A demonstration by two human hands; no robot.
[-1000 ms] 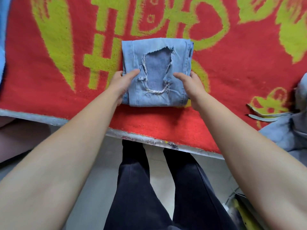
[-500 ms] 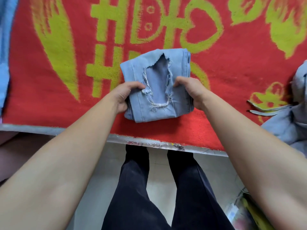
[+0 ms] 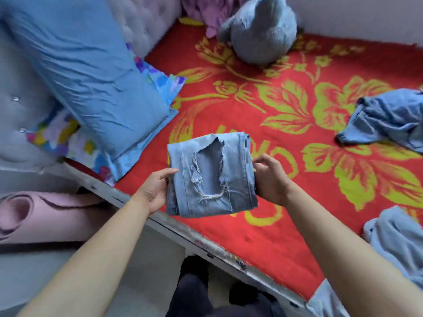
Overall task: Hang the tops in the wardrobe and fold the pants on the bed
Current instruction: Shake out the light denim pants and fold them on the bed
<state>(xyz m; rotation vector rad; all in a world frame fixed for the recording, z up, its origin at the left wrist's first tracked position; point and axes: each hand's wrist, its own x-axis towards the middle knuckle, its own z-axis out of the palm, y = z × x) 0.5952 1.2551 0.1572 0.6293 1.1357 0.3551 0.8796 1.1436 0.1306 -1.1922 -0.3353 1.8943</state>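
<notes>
A pair of light blue ripped jeans (image 3: 210, 177), folded into a compact square, hangs in the air above the bed's near edge. My left hand (image 3: 154, 191) grips its left side and my right hand (image 3: 269, 177) grips its right side, thumbs on top. A large frayed tear faces up. The bed (image 3: 286, 236) carries a red blanket with yellow-green flowers. More denim garments lie crumpled at the right (image 3: 389, 120) and at the lower right (image 3: 398, 245).
A blue pillow (image 3: 91, 72) leans on a grey tufted headboard (image 3: 20, 115) at the left. A blue-grey plush toy (image 3: 261, 28) sits at the bed's far end. A rolled pink mat (image 3: 39, 216) lies on the floor by the bed frame.
Both hands have lifted the folded jeans off the blanket. My view has swung up and left, bringing the pillow, headboard and plush toy into sight.
</notes>
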